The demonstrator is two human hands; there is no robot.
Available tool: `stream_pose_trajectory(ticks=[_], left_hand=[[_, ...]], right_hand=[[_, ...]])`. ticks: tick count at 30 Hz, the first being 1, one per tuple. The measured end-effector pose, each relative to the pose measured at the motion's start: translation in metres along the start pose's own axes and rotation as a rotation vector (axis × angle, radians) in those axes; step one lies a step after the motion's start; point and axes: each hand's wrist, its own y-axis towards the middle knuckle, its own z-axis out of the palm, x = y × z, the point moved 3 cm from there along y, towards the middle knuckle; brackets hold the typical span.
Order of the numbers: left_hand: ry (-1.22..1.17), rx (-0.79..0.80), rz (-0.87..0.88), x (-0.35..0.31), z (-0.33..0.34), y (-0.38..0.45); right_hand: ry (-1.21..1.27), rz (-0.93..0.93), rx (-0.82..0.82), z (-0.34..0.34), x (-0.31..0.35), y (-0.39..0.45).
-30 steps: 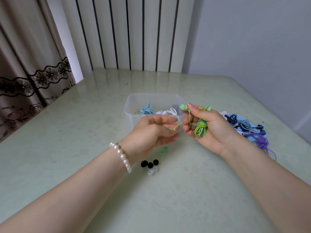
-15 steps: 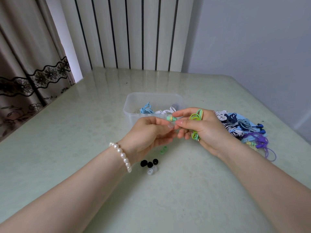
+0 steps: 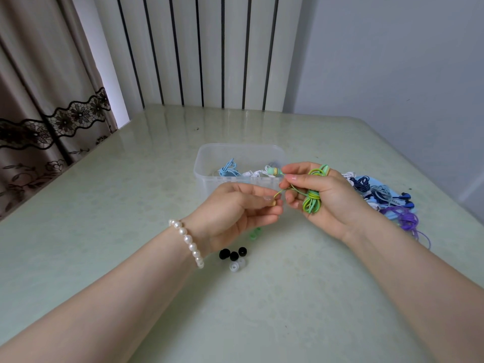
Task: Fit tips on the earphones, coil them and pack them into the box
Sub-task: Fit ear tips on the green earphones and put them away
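Note:
My right hand [image 3: 328, 199] holds a coiled green earphone bundle [image 3: 311, 201] against its palm, with one mint earbud [image 3: 272, 171] pinched between thumb and forefinger. My left hand [image 3: 235, 213] pinches the second, yellowish earbud [image 3: 274, 203] on the short green lead that runs to the bundle. Just behind both hands stands the clear plastic box [image 3: 209, 163], which holds a light-blue coil [image 3: 229, 169] and a white one [image 3: 252, 173]. Loose ear tips lie below my left wrist: three black tips [image 3: 232, 254], a clear tip [image 3: 237, 265] and a green tip [image 3: 255, 233].
A heap of dark-blue, grey, white and purple earphones [image 3: 385, 200] lies on the pale green table [image 3: 104, 231] at the right. Purple cable [image 3: 419, 233] trails toward the table's right edge. A curtain hangs at the left and a striped panel stands behind.
My hands have drawn apart. The right hand lifted the mint earbud up over the box, and the left hand now pinches the other earbud lower down.

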Motion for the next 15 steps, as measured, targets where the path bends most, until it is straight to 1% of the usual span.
stream_pose_trajectory(ticks=[3,7,11,15], left_hand=[[0.008,-0.057,0.001,0.0006,-0.0023,0.0004],[0.075,-0.066,0.023,-0.0023,-0.0011,-0.0026],[0.030,-0.136,0.050,-0.0045,-0.0031,-0.0029],[0.070,-0.137,0.062,-0.0052,-0.0028,-0.0036]], right_hand=[[-0.128,-0.043,-0.018,-0.0003,-0.0018,0.0005],[-0.329,-0.111,-0.033,0.0006,-0.0047,0.0004],[-0.491,-0.159,-0.026,0.0032,-0.0059,-0.0020],[-0.581,-0.262,-0.073,0.0058,-0.0046,-0.0035]])
